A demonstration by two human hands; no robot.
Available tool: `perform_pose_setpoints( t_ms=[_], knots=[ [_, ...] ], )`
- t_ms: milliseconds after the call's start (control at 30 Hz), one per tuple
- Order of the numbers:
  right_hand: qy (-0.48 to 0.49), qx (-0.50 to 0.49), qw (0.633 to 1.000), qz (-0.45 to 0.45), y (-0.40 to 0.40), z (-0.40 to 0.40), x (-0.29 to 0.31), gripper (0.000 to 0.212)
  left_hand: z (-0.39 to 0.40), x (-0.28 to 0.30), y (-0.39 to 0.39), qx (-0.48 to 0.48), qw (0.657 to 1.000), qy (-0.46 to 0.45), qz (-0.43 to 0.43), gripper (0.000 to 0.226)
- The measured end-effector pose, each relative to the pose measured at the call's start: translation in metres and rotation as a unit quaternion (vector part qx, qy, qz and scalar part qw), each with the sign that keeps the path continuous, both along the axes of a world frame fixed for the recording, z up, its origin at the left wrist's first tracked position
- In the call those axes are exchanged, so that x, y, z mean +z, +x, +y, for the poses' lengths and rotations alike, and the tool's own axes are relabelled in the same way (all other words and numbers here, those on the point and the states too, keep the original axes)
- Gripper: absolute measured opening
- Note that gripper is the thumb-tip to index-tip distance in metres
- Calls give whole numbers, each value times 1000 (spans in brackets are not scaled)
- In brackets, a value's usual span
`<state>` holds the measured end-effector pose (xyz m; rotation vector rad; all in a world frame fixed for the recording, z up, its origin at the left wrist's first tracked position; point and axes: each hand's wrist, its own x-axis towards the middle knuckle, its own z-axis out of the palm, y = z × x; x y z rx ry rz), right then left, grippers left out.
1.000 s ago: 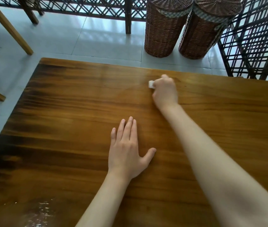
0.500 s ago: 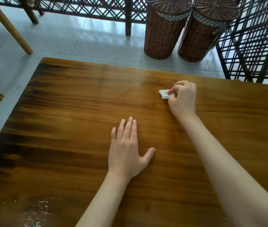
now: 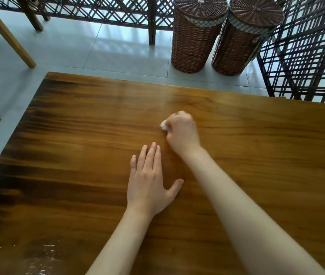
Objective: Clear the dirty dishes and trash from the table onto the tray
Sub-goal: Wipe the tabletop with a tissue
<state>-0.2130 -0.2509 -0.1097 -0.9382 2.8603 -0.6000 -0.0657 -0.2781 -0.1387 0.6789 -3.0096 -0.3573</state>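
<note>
My right hand (image 3: 181,132) is curled around a small white wad of tissue (image 3: 164,125) and presses it onto the brown wooden table (image 3: 78,147), near the table's middle. Only a bit of the tissue shows at the left of the fist; the hand looks slightly blurred. My left hand (image 3: 149,179) lies flat on the tabletop with straight fingers, just below and left of the right hand. No dishes and no tray are in view.
Two tall lidded wicker baskets (image 3: 195,34) (image 3: 243,36) stand on the tiled floor beyond the table's far edge. A dark lattice screen (image 3: 306,56) rises at the right. Wooden furniture legs (image 3: 8,34) stand at the far left. A wet smear (image 3: 42,261) glistens near the table's front.
My right hand with the tissue slid right across the table, then back left and nearer to me. The left hand stayed flat in place.
</note>
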Motion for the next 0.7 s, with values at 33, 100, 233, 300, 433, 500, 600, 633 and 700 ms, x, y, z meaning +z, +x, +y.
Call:
perform_pose_setpoints(
  t_ms=[33, 100, 233, 300, 433, 500, 600, 633, 700],
  knots=[
    [-8, 46, 999, 2, 14, -7, -1, 23, -1, 0, 0, 0, 1000, 6, 4, 92],
    [-18, 100, 995, 26, 33, -11, -1, 19, -1, 1, 1, 1, 1000, 17, 11, 91],
    [8, 36, 998, 58, 1, 21, -3, 25, 0, 2, 0, 1, 1000, 11, 8, 92],
    [28, -56, 996, 60, -23, 48, -3, 25, 1, 3, -1, 3, 1000, 1, 2, 93],
    [31, -141, 988, 49, -33, 65, -4, 26, 1, 2, -1, 3, 1000, -6, 2, 94],
    [17, -98, 994, 48, -19, 57, -3, 27, 0, 1, 0, 0, 1000, -7, 5, 94],
    [-3, 45, 998, 40, 19, 43, -4, 27, -1, 0, 1, 2, 1000, -2, 10, 93],
    [-10, 70, 997, 39, 28, 41, -4, 25, -1, -1, 1, 4, 1000, -1, 11, 92],
    [-26, 78, 996, 37, 29, 46, -3, 23, 0, 0, 0, 5, 1000, 3, 8, 93]
  ],
)
